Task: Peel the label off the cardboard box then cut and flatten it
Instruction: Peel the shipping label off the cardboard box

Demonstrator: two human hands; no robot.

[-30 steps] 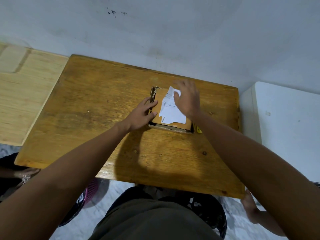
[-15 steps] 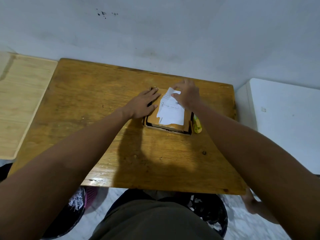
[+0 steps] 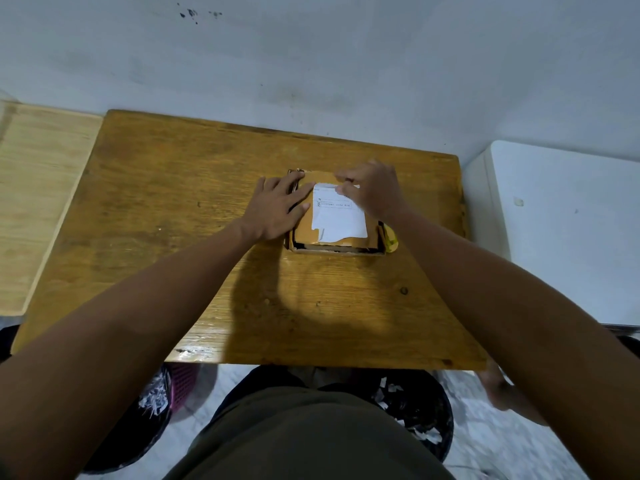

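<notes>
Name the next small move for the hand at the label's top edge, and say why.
Probably pull the top edge back toward the body. The right hand pinches the label there, most of it lies stuck, and the left hand steadies the box.

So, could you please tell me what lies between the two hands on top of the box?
In the head view, the white label on the cardboard box lies between the left hand and right hand.

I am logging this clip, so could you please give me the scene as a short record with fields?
surface: wooden table
box: cardboard box, lying flat
label: white label, on the box top, edges torn
left hand: left hand, flat on the box's left side
right hand: right hand, pinching the label's far edge
beside box: yellow object, partly hidden
</notes>
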